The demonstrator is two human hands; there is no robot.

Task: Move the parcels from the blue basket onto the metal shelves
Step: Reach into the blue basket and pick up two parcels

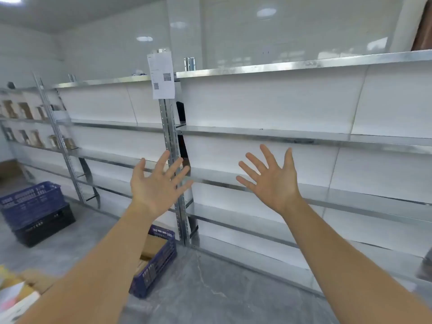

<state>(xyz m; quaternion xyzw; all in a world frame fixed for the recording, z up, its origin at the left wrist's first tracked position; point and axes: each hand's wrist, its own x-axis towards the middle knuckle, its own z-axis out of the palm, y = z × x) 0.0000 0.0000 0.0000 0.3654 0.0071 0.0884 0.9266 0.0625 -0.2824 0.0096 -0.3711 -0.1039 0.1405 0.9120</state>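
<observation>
Both arms are stretched forward at chest height. My left hand (157, 183) is open with fingers spread, in front of the shelf upright. My right hand (271, 177) is open too, palm toward the metal shelves (292, 136), which run bare across the wall. A blue basket (155, 260) stands on the floor below my left forearm, against the foot of the shelving. Brown cardboard parcels (153, 247) lie inside it, partly hidden by my arm.
A second blue crate (30, 202) sits stacked on a black crate (46, 226) at the left. Shelves at far left hold several brown parcels (25, 111). A printed sheet (161, 76) hangs on the upright. More parcels (16, 298) lie at bottom left. The floor is grey marble.
</observation>
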